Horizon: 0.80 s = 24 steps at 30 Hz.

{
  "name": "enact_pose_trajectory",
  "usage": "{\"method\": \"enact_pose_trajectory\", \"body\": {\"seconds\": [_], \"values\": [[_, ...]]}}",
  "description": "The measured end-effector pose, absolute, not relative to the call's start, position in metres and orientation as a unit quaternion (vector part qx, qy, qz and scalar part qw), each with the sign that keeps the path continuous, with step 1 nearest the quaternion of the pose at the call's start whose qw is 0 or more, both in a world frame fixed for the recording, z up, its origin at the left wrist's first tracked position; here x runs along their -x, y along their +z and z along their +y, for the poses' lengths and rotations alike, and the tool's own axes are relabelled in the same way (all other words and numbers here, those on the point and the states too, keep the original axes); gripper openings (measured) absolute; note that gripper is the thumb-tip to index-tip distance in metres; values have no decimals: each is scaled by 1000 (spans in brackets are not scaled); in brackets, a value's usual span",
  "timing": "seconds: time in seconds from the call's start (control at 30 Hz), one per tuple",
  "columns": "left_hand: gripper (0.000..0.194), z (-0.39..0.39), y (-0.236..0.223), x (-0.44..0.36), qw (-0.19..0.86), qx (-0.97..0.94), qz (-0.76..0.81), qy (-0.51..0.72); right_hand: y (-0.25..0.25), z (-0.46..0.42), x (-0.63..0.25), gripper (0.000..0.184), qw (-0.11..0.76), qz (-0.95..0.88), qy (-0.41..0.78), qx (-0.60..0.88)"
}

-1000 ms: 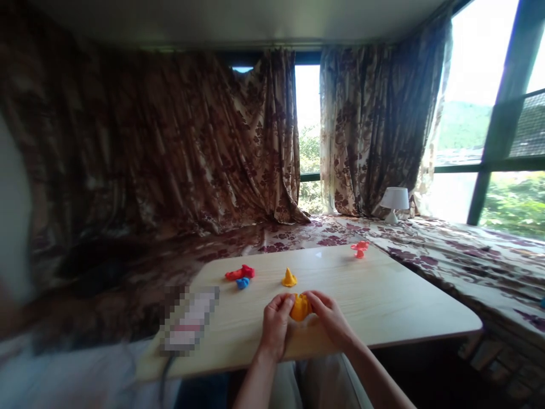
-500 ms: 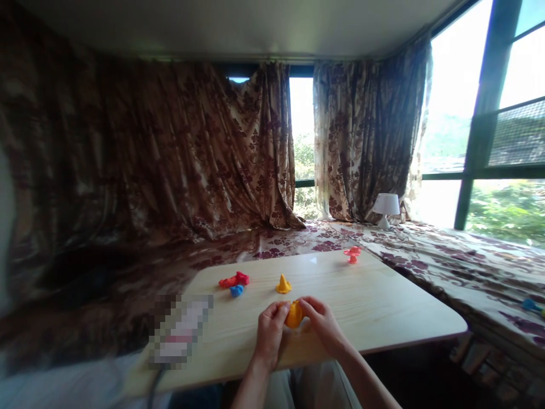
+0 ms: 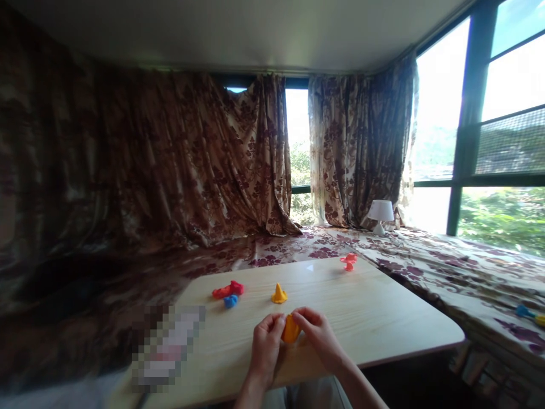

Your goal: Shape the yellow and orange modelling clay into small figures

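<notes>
Between my fingertips is a flattened piece of orange-yellow modelling clay (image 3: 291, 329). My left hand (image 3: 267, 342) pinches its left edge, and my right hand (image 3: 317, 335) grips the top right edge. The fingers partly cover the piece, which is held just above the table near its front. Beyond my hands, a yellow cone with a wide brim (image 3: 279, 294) stands upright on the tabletop. Farther left lie a red lump (image 3: 227, 290) and a small blue lump (image 3: 230, 301), close together.
A coral-red shaped piece (image 3: 348, 262) stands near the far edge of the pale wooden table (image 3: 374, 307). At left lies a pixelated object (image 3: 170, 346) with a dark cord. A white lamp (image 3: 380, 215) and a blue-and-yellow item (image 3: 530, 314) are on the flowered cloth beyond.
The whole scene has shifted down and left as my view tilts up and turns right. Both hands still hold the orange-yellow clay, and its visible outline looks narrower now.
</notes>
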<state>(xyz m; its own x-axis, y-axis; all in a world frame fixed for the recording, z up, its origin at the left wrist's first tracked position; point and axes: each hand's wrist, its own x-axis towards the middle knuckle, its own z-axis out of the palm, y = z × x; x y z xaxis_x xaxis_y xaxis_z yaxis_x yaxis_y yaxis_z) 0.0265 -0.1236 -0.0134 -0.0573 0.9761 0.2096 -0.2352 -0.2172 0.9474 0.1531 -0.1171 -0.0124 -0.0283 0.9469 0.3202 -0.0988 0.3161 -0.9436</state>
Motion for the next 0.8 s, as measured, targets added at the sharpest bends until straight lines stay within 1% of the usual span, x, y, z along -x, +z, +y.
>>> {"method": "enact_pose_trajectory", "body": {"seconds": [0.3, 0.47, 0.8], "values": [[25, -122, -15, -27, 485, -498, 399, 598, -15, -115, -153, 28, 578, -551, 461, 386], [26, -125, -12, -26, 475, -492, 393, 614, -16, -113, -152, 30, 588, -542, 457, 389], [28, -121, -17, -26, 499, -486, 393, 599, -9, -119, -153, 25, 584, -545, 460, 387]]}}
